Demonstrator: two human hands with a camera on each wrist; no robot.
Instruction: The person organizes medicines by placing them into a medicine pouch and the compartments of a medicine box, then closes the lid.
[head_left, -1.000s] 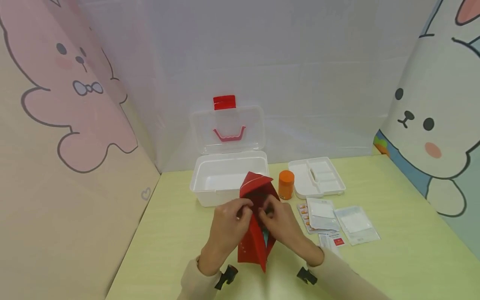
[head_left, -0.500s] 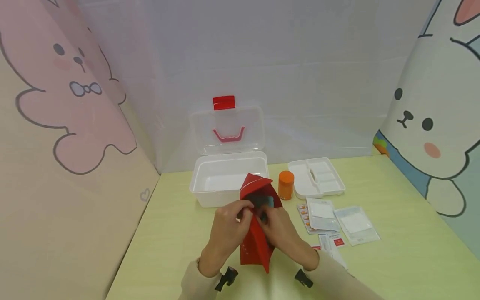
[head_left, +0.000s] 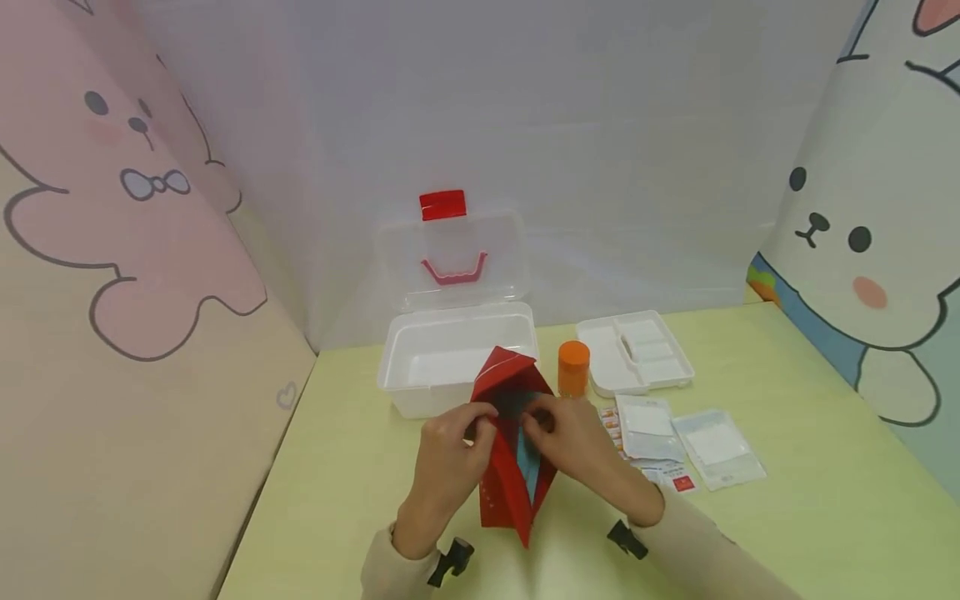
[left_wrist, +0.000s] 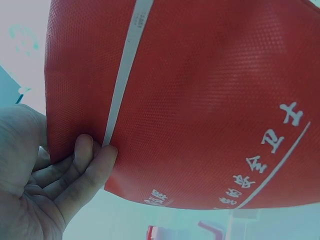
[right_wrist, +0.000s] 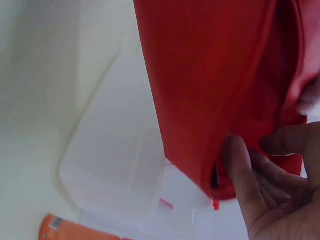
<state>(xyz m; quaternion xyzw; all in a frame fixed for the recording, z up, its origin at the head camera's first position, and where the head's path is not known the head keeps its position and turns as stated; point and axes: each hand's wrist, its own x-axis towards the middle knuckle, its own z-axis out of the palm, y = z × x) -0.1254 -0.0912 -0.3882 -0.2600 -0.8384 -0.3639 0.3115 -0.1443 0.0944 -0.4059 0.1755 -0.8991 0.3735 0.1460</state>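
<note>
A red fabric pouch [head_left: 497, 496] with white printed characters stands upright between the hands, its mouth spread apart. My left hand [head_left: 448, 450] pinches the pouch's left edge; in the left wrist view its thumb and finger meet beside a pale strip on the red cloth [left_wrist: 200, 100]. Fingers of my right hand [head_left: 581, 442] reach into the mouth on the other side. In the right wrist view, the thumb and forefinger of that hand [right_wrist: 280, 195] are apart, fingertips against the inner rim. Something light blue [head_left: 528, 462] shows inside; its kind is unclear.
Behind the pouch stands a white box [head_left: 420, 379] with its clear lid [head_left: 453, 250] raised. To its right are an orange bottle [head_left: 573, 367] and a white divided tray [head_left: 656, 337]. Sealed white packets [head_left: 720, 446] and a blister pack [head_left: 611, 425] lie beside the right forearm.
The right hand dipped lower at the mouth half a second ago, with a bluish thing by its fingers, and is now raised and drawn right. More light blue shows inside. The left hand keeps its grip.
</note>
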